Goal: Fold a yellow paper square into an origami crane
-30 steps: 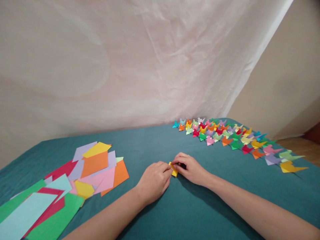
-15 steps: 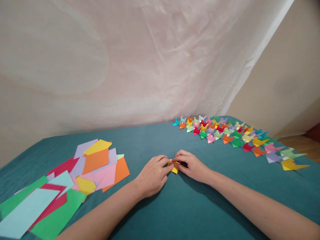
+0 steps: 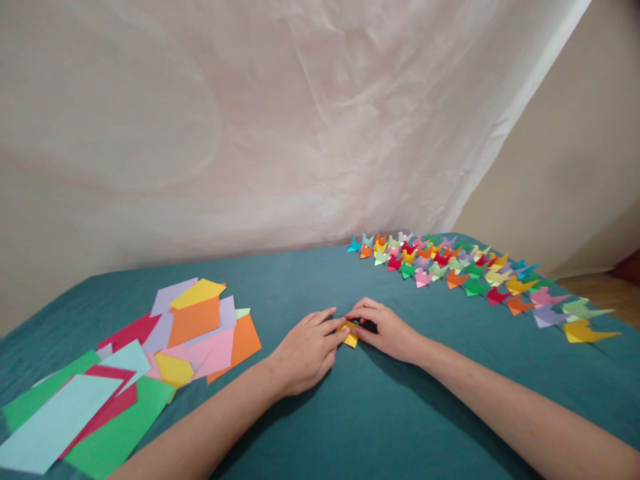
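Note:
A small folded piece of yellow paper [image 3: 352,341] lies on the dark green tablecloth between my two hands. My left hand [image 3: 311,350] rests at its left side, fingertips pressing the paper down near its left edge. From the right, my right hand [image 3: 384,331] pinches the paper's upper right part between thumb and fingers. Fingertips of both hands nearly meet over the paper and hide part of its folds.
Loose coloured paper sheets [image 3: 195,323] overlap in a spread pile at the left. Several rows of small folded paper birds [image 3: 456,279] stand at the far right, along the table edge. A pale draped cloth [image 3: 250,120] hangs behind the table.
The fingers of my left hand have spread slightly, its index finger lifting away from the paper. My right hand stays at nearly the same spot.

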{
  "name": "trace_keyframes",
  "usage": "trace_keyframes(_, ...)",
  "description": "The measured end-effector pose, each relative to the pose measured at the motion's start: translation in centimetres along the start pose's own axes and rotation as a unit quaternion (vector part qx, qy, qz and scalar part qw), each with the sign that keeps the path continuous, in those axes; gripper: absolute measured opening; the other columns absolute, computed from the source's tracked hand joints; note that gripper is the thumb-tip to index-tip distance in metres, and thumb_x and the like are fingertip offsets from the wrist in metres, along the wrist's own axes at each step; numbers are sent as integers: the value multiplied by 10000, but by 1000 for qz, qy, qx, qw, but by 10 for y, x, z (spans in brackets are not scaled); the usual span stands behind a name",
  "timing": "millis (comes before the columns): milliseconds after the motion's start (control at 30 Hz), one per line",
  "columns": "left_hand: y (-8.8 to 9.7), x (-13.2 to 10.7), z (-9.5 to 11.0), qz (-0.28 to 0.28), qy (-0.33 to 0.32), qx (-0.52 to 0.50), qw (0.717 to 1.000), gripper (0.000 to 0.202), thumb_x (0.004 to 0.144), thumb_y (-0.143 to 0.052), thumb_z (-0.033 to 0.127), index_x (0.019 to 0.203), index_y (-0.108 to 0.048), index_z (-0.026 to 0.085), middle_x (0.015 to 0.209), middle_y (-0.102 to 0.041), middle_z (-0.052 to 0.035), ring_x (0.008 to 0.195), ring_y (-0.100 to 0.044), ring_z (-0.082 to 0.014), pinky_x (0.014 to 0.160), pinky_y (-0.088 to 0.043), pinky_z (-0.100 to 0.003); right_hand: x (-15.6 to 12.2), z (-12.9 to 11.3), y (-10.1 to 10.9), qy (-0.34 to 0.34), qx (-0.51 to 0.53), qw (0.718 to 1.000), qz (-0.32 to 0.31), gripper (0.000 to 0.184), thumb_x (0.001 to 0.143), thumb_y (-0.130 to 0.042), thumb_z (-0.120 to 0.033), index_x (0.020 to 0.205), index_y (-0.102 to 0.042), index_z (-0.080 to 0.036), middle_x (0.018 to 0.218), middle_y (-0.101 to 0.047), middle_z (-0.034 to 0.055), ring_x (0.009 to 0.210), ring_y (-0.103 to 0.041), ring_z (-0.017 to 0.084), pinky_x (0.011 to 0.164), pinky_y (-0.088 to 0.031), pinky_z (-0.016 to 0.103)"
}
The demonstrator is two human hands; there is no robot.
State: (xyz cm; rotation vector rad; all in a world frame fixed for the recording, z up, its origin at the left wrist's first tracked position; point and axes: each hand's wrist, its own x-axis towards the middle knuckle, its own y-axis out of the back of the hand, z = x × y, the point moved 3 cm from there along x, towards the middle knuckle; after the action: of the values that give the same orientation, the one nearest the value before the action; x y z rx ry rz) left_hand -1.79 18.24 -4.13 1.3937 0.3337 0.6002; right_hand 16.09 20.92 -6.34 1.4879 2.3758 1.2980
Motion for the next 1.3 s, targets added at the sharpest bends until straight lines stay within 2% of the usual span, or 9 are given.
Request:
trace_keyframes(233,1,-1,-4,8,-5,-19,1000,430,903,-398,179,1325,-422,259,1379,-446,-42,1313,-318,-245,1063,-292,-459,-1,0,2,-16,-16,1000,11,179,812,-588,-193,991,-582,-176,877,-574,35,749,-532,137,685,-456,269)
trace_keyframes(433,-2,0,-6,11,10,-33,999,439,917,-405,238,1356,-388,235,1399,-425,-57,1312,-321,-238,1071,-278,-449,-1,-2,4,6,-27,1000,-7,100,814,-572,-159,911,-585,-180,903,-570,45,789,-542,145,714,-462,278)
trace_keyframes(833,-2,3,-8,-2,13,-49,999,410,934,-400,283,1340,-415,231,1391,-437,-52,1317,-306,-237,1073,-271,-446,-1,-2,4,16,-54,998,-10,81,854,-550,-168,916,-602,-179,920,-575,45,808,-551,145,733,-445,280)
trace_keyframes(1033,2,1,-9,-17,6,-54,998,434,952,-345,258,1386,-335,262,1431,-382,-24,1338,-265,-244,1074,-257,-469,-3,-7,4,81,-124,988,-47,193,874,-508,-131,979,-643,-221,925,-607,40,875,-548,162,788,-388,312)
trace_keyframes(1300,3,-1,-11,-18,-8,-54,998,431,955,-332,268,1385,-338,253,1441,-365,-35,1353,-240,-237,1078,-248,-463,-4,-15,6,130,-206,968,-65,240,876,-494,-125,1010,-663,-229,915,-621,50,876,-534,169,792,-349,323)
